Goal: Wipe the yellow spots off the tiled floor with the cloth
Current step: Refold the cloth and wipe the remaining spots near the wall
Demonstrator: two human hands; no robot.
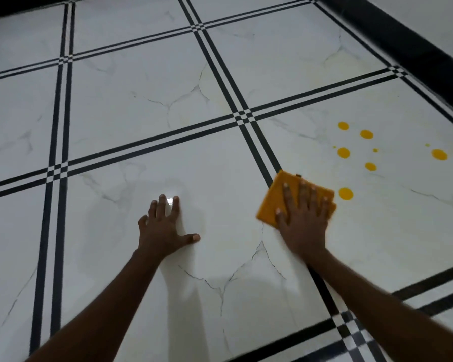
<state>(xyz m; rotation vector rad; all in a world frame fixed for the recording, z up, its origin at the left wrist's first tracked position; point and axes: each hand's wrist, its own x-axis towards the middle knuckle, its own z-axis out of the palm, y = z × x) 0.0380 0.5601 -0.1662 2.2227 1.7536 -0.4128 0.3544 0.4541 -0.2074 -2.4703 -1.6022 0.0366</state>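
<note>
Orange cloth (272, 202), folded roughly square, lies flat on the floor (141, 113) under my right hand (302, 226), one corner pointing away from me toward the black tile lines (259, 150); I cannot make out a long axis. My fingers are spread straight and press it down, not curled round it. Yellow spots (345, 193) sit just beyond my fingertips to the right, the nearest beside the cloth's edge. My left hand (162, 228) rests flat, fingers spread, on bare tile well apart.

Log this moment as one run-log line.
right hand: flat on cloth | left hand: flat on floor | yellow spots: unwiped, right of cloth | phase: pre-wipe
</note>
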